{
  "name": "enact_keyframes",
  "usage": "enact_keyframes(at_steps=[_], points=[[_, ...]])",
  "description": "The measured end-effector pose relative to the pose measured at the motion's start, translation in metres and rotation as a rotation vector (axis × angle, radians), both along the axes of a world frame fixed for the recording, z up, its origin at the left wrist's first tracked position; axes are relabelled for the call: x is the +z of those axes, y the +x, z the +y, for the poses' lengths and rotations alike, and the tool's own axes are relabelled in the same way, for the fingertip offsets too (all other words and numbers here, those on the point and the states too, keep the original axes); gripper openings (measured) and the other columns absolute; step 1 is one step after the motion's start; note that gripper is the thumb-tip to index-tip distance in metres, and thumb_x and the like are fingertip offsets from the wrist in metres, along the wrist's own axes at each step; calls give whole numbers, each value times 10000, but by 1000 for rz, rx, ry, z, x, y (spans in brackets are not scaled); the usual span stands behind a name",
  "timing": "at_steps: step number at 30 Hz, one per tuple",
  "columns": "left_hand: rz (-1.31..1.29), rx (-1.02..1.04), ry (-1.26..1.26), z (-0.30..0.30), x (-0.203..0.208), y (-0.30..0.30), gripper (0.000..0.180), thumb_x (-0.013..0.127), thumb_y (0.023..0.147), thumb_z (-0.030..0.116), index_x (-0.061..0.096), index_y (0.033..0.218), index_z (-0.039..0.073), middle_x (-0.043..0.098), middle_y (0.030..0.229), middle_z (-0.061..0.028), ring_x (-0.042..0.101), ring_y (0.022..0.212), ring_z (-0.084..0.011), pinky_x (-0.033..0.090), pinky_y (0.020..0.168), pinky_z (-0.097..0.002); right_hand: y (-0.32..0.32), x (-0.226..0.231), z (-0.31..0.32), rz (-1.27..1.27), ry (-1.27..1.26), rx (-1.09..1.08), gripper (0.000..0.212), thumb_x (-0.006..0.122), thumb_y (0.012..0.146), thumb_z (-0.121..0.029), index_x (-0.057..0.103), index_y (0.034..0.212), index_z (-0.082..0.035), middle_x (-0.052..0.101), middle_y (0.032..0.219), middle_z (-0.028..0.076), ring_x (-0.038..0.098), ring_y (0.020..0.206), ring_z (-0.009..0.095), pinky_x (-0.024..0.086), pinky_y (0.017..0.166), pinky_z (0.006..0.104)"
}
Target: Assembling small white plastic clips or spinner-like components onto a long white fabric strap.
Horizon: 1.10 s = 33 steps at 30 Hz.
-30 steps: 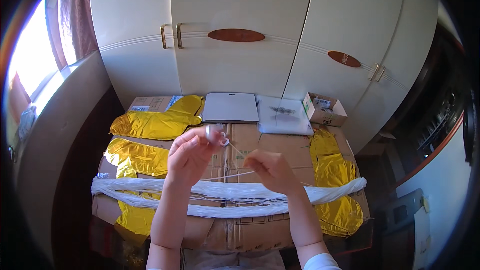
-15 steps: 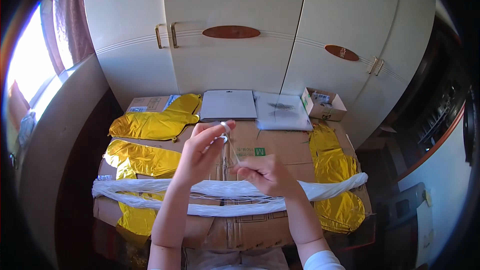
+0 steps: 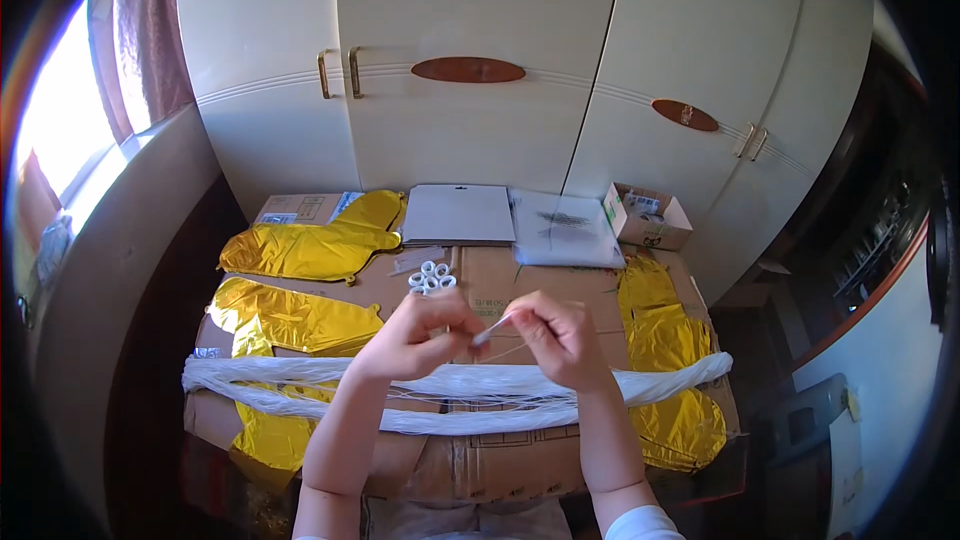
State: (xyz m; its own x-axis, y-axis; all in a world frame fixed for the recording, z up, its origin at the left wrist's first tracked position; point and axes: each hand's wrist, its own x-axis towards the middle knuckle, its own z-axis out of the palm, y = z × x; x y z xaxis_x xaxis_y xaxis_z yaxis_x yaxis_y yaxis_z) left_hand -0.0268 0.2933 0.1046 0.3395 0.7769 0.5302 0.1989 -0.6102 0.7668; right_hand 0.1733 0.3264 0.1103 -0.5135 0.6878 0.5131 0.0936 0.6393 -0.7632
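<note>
My left hand [image 3: 425,335] is closed in a pinch over the middle of the table, with a small pale piece at its fingertips whose kind I cannot make out. A white string [image 3: 497,324] stretches from there to my right hand [image 3: 560,340], where thumb and forefinger pinch it. Just beyond my left hand lies a cluster of several small white rings [image 3: 430,277]. Beneath both wrists, a long white bundle of strings [image 3: 480,380] runs across the table from side to side, partly covered by my forearms.
Flattened cardboard [image 3: 580,290] covers the table. Gold foil balloons [image 3: 300,252] lie flat at the left, with another gold foil balloon [image 3: 665,325] at the right. Along the back are a grey-white board [image 3: 458,215], a clear plastic sheet stack [image 3: 566,230] and an open small box [image 3: 650,218].
My left hand has come down and nearer, uncovering the white rings behind it. My right hand has risen slightly and moved right, and the string now shows between the two hands.
</note>
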Motion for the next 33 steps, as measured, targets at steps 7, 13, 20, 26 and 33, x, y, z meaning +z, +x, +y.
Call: enact_keyframes(at_steps=[7,13,20,26,33], points=[[44,399,226,3,0,16,131,534,798,14,642,871,3,563,674,-50,497,704,-120,415,636,-262,-7,-5,-1,6,89,67,91,573,826,-132,599,826,-45,580,639,101,565,540,211,418,493,289],[-530,-279,-206,-5,-7,5,125,527,830,28,616,854,-56,619,912,-95,549,873,-147,449,770,-305,-8,-10,8,-83,127,-43,87,588,817,-130,610,837,-49,577,632,87,560,538,185,419,496,280],[-52,33,-31,2,-6,4,125,559,793,40,641,869,-15,623,763,-46,467,713,-126,389,675,-252,-3,-5,3,45,25,12,92,577,829,-122,601,820,-33,585,647,72,549,556,117,420,497,259],[-367,139,-109,1,-3,18,146,539,822,88,643,831,-15,630,773,-51,453,749,-119,398,651,-253,-11,-13,3,-113,189,140,73,579,820,-101,587,824,-28,572,649,82,552,556,170,418,520,270],[-397,-156,-224,-4,-6,9,112,532,801,20,620,837,-40,562,743,-58,465,702,-125,394,641,-235,-7,-10,9,-51,198,-20,73,574,822,-92,590,854,-29,580,648,79,545,512,176,420,489,282]])
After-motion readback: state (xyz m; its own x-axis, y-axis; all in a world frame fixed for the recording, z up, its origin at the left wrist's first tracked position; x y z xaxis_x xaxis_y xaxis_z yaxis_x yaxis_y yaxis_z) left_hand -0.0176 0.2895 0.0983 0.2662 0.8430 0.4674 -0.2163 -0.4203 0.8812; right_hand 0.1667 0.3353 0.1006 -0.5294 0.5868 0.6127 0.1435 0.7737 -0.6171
